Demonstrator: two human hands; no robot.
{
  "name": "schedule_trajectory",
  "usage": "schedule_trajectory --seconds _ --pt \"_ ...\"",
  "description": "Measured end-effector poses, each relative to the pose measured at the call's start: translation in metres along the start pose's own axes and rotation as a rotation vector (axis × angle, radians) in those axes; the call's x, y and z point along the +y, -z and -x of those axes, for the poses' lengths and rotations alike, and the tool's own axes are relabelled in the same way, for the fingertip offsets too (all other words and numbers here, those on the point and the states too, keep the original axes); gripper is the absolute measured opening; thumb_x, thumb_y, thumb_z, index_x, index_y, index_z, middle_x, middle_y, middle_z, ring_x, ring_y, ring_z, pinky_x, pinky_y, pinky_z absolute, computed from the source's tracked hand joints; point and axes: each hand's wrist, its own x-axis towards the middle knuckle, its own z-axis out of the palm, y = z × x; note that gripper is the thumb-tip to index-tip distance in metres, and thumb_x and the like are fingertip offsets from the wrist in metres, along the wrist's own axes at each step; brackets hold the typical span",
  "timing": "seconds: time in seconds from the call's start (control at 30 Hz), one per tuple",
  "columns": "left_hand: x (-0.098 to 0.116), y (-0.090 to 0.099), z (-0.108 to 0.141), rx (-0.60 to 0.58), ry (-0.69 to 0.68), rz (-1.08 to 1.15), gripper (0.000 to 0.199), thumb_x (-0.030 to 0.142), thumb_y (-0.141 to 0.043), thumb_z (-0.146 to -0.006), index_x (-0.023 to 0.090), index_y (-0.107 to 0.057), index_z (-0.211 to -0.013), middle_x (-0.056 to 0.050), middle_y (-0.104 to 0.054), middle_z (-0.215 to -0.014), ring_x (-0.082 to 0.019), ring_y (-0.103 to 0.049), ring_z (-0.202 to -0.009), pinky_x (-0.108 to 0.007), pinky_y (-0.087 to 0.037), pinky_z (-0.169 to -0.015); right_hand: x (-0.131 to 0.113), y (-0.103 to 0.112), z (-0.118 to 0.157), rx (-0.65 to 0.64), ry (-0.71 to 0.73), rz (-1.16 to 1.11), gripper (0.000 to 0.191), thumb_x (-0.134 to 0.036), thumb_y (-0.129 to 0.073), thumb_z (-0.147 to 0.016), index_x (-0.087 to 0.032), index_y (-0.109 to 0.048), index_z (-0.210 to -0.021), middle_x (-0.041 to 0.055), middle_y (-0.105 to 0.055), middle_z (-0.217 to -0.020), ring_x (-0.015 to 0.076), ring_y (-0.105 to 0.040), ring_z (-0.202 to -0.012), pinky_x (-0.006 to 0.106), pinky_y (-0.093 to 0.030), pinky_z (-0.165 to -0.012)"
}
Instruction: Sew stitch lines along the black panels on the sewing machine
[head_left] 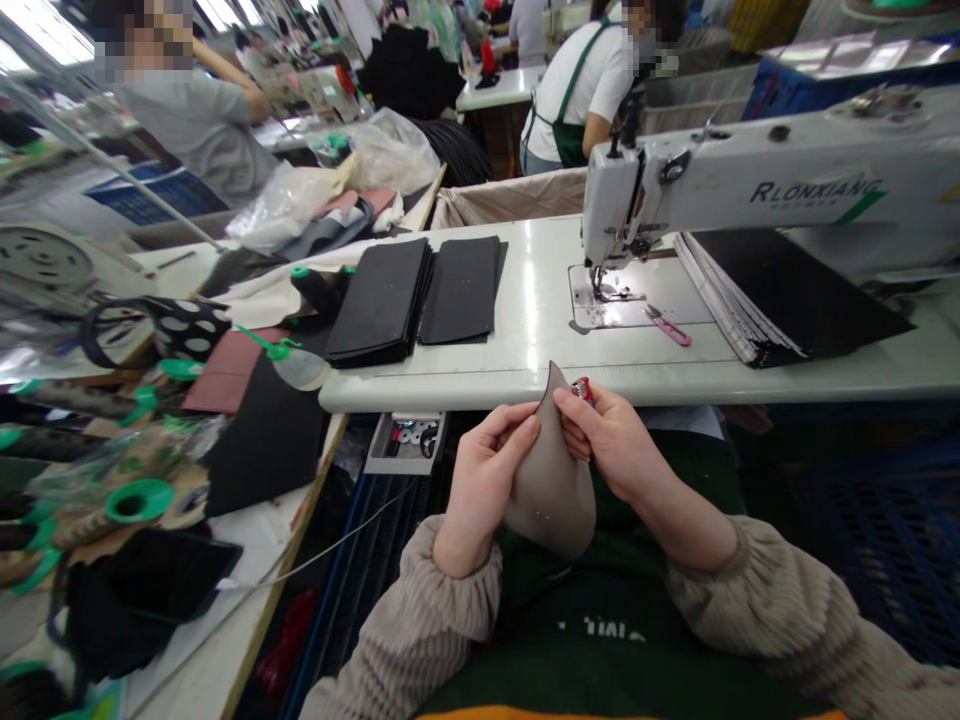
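Note:
A thin grey-brown sheet of material [555, 490], curved and rising to a pointed corner, is held up in front of my apron. My left hand [491, 460] pinches its upper left edge between thumb and fingers. On the other side, my right hand [607, 435] grips the sheet near that corner. A small red object with a metal end [582, 391] also sits in my right hand; my fingers cover most of it, so its kind is unclear. Both hands are just off the front edge of the white sewing table [525, 375].
Behind my hands stands a sewing machine [720, 180], with pink thread snips [667, 326] by its needle plate. Stacks of black panels [382, 300] lie left, more black sheets [795, 290] right. An open drawer [405, 465] hangs under the table. Co-workers [577, 90] are farther back.

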Motion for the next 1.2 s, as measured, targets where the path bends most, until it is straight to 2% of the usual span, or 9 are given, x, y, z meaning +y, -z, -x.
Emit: schedule_trajectory --seconds 0.27,0.4,0.5,0.57,0.67,0.87,0.97,1.07,1.2 --pt "0.001 0.01 -0.003 -0.008 0.081 0.009 0.029 0.04 -0.067 -0.087 0.018 -0.072 -0.104 -0.006 -0.072 -0.098 -0.019 -0.064 -0.086 -0.027 -0.05 -0.076 -0.02 0.025 -0.009 0.116 0.102 0.394 0.037 -0.049 -0.073 -0.076 -0.022 -0.063 -0.099 -0.0049 -0.053 -0.064 0.0096 -0.041 -0.052 0.023 -0.03 -0.045" --pt "-0.001 0.029 0.002 -0.244 0.121 -0.172 0.03 0.04 -0.068 -0.085 0.02 -0.069 -0.106 -0.003 -0.07 -0.095 -0.021 -0.062 -0.088 -0.027 -0.048 -0.075 -0.035 0.042 -0.024 0.119 0.11 0.489 0.034 -0.051 -0.072 -0.077 -0.019 -0.062 -0.076 -0.0041 -0.049 -0.058 0.0086 -0.036 -0.048 0.025 -0.026 -0.043" --pt "-0.011 0.054 0.007 -0.476 0.219 -0.384 0.024 0.04 -0.07 -0.081 0.017 -0.07 -0.089 0.0 -0.067 -0.084 -0.019 -0.06 -0.08 -0.025 -0.045 -0.07 -0.046 0.056 -0.038 0.252 0.135 0.33 0.034 -0.049 -0.076 -0.074 -0.019 -0.059 -0.076 -0.0072 -0.041 -0.051 0.007 -0.03 -0.043 0.024 -0.02 -0.04" --pt "-0.014 0.077 0.003 -0.507 0.282 -0.453 0.029 0.044 -0.065 -0.084 0.016 -0.068 -0.081 0.0 -0.064 -0.077 -0.018 -0.058 -0.074 -0.024 -0.043 -0.065 -0.051 0.066 -0.048 0.274 0.135 0.223 0.035 -0.047 -0.078 -0.073 -0.02 -0.056 -0.076 -0.0092 -0.036 -0.048 0.0062 -0.028 -0.041 0.023 -0.018 -0.039" --pt "0.012 0.119 -0.017 -0.337 0.259 -0.509 0.039 0.053 -0.058 -0.086 0.016 -0.069 -0.09 -0.002 -0.066 -0.082 -0.02 -0.059 -0.076 -0.025 -0.045 -0.064 -0.052 0.074 -0.061 0.209 0.102 0.163 0.034 -0.046 -0.076 -0.075 -0.02 -0.055 -0.08 -0.0113 -0.032 -0.046 0.005 -0.025 -0.039 0.021 -0.017 -0.037" --pt "0.154 0.197 -0.098 0.445 -0.152 -1.256 0.044 0.054 -0.055 -0.087 0.018 -0.071 -0.105 -0.001 -0.067 -0.089 -0.021 -0.061 -0.083 -0.033 -0.048 -0.083 -0.041 0.065 -0.071 0.154 0.096 0.246 0.048 -0.048 -0.071 -0.08 -0.02 -0.056 -0.115 -0.0127 -0.034 -0.047 0.0061 -0.027 -0.039 0.02 -0.022 -0.038" --pt "0.197 0.218 -0.151 0.667 -0.292 -1.52 0.046 0.049 -0.045 -0.093 0.016 -0.068 -0.115 -0.005 -0.064 -0.094 -0.028 -0.062 -0.098 -0.042 -0.045 -0.092 -0.031 0.063 -0.072 0.144 0.07 0.289 0.047 -0.05 -0.069 -0.081 -0.021 -0.056 -0.116 -0.0123 -0.033 -0.049 0.0062 -0.027 -0.041 0.02 -0.022 -0.039" --pt "0.185 0.22 -0.202 0.681 -0.308 -1.617 0.041 0.036 -0.041 -0.097 0.016 -0.064 -0.124 -0.011 -0.063 -0.108 -0.033 -0.057 -0.109 -0.048 -0.042 -0.096 -0.019 0.062 -0.073 0.135 0.026 0.356 0.044 -0.053 -0.065 -0.083 -0.021 -0.057 -0.112 -0.0116 -0.033 -0.051 0.0069 -0.029 -0.042 0.021 -0.023 -0.041" --pt "0.099 0.197 -0.244 0.415 -0.172 -1.665 0.036 0.026 -0.043 -0.095 0.009 -0.071 -0.109 -0.019 -0.062 -0.107 -0.035 -0.059 -0.105 -0.046 -0.046 -0.087 -0.004 0.053 -0.068 0.013 -0.023 0.546 0.032 -0.051 -0.06 -0.087 -0.021 -0.058 -0.095 -0.007 -0.045 -0.061 0.0094 -0.042 -0.052 0.023 -0.035 -0.05"
